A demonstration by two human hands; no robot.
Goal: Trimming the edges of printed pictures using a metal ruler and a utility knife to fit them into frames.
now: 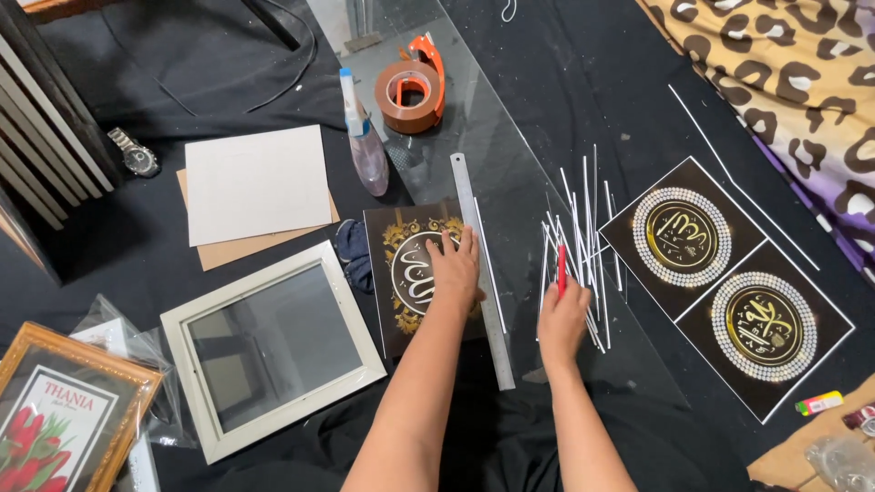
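Hands pinning print and ruler

Left hand [453,269] is pressing flat, fingers spread, on the dark print [407,273] beside the steel ruler [481,264]. Right hand [561,319] is pinching 1 red cutter [561,270]. Print looks thin, light, bendy; best held by edges.

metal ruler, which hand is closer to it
Left. The left hand presses the dark print right beside the metal ruler, fingertips at its edge. The right hand is farther right, holding a red cutter.
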